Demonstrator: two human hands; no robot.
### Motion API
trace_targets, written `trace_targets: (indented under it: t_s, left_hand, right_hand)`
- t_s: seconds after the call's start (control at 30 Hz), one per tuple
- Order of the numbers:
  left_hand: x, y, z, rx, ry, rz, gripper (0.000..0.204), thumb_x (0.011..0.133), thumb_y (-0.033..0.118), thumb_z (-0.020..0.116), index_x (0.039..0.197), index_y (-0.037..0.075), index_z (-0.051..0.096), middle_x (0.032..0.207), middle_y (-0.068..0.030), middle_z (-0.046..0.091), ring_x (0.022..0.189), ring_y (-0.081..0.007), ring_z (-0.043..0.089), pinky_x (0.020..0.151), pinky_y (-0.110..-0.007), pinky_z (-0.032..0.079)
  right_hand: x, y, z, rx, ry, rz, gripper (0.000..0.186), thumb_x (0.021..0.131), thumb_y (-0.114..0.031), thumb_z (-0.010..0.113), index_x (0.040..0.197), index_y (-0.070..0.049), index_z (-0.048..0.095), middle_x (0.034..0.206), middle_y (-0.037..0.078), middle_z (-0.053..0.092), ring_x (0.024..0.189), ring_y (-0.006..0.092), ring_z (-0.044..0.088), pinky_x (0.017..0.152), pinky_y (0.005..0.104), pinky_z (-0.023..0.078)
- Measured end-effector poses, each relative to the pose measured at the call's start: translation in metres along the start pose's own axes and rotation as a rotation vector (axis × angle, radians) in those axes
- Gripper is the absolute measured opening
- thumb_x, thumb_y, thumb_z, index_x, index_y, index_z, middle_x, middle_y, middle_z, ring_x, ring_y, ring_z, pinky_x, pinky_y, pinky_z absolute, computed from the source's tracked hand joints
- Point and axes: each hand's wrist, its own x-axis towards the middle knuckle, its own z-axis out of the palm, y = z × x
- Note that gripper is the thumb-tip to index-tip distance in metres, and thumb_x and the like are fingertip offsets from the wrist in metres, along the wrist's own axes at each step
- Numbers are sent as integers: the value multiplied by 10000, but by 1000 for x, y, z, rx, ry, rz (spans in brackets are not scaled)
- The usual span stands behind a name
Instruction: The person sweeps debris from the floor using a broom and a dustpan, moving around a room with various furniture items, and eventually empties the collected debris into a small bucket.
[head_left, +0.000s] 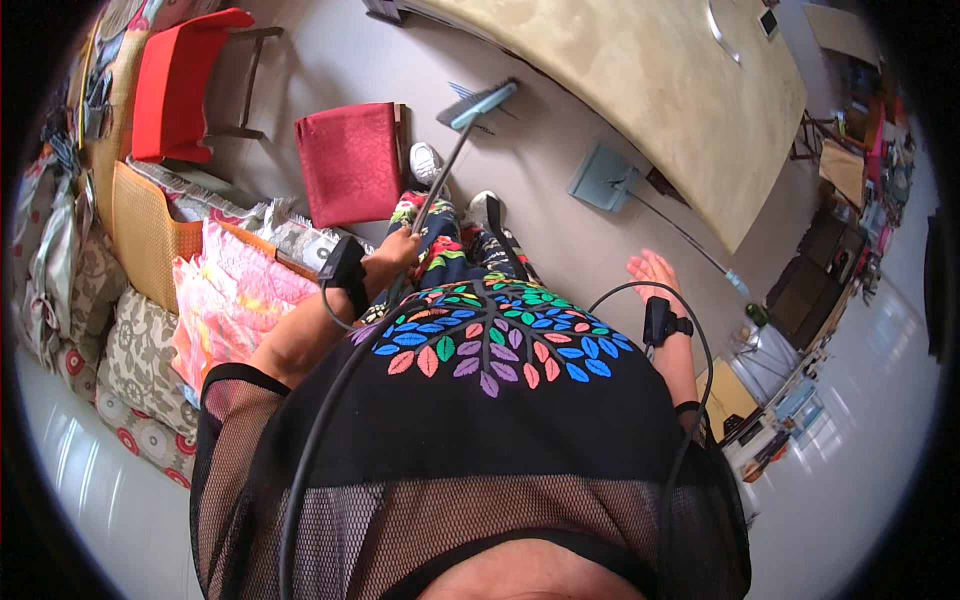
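Observation:
My left hand (402, 246) is closed around the dark handle of a broom (455, 158). The light blue broom head, with dark bristles, is in front of my feet, near the floor. My right hand (652, 270) hangs free at my right side, fingers stretched out and holding nothing. Ahead of it, a grey-blue dustpan (602, 177) rests on the floor, its long thin handle stretching toward the lower right. That handle ends in a light blue grip, apart from my right hand.
A long pale table (640, 70) runs across the front right. To my left are a stool with a dark red cloth cover (347, 165), a red chair (180, 85) and a sofa with pink fabric (235, 290) on it. Dark shelving (815, 265) and clutter line the far right.

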Motion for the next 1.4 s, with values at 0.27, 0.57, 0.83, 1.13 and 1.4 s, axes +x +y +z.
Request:
trace_targets:
  t_s: [0.27,0.57,0.83,1.13,1.4]
  left_hand:
    - [-39,-13,-15,103,154,115,240,890,303,381,1055,142,447,507,3,378,327,-144,358,271,-278,280]
    - [13,-44,58,144,5,143,167,757,143,507,842,18,578,646,-126,585,544,-220,581,461,-351,463]
    - [-81,-62,58,-179,23,314,292,853,297,425,918,46,559,714,-21,503,606,-124,453,535,-279,388]
    - [-101,-53,1,-783,112,320,144,863,291,429,915,166,380,683,-20,414,508,-93,385,426,-246,354]
    - [-114,11,-118,-1160,44,301,121,877,318,411,881,207,363,656,21,417,426,-61,348,351,-205,320]
  right_hand:
    - [-16,107,-95,154,204,89,306,817,-287,565,1038,-102,465,905,67,582,803,171,558,636,314,438]
    - [19,170,-151,173,162,100,254,825,-284,527,972,-83,483,848,73,572,768,194,559,635,334,441]
    - [46,141,-132,66,76,-5,252,828,-273,517,970,-68,481,847,81,572,762,202,563,637,332,444]
    - [54,76,-79,-22,32,-57,251,832,-260,505,968,-51,479,847,90,572,757,211,567,640,329,448]
    - [113,29,-13,9,-57,-25,351,826,-226,518,1062,15,424,942,150,543,811,256,558,718,348,479]
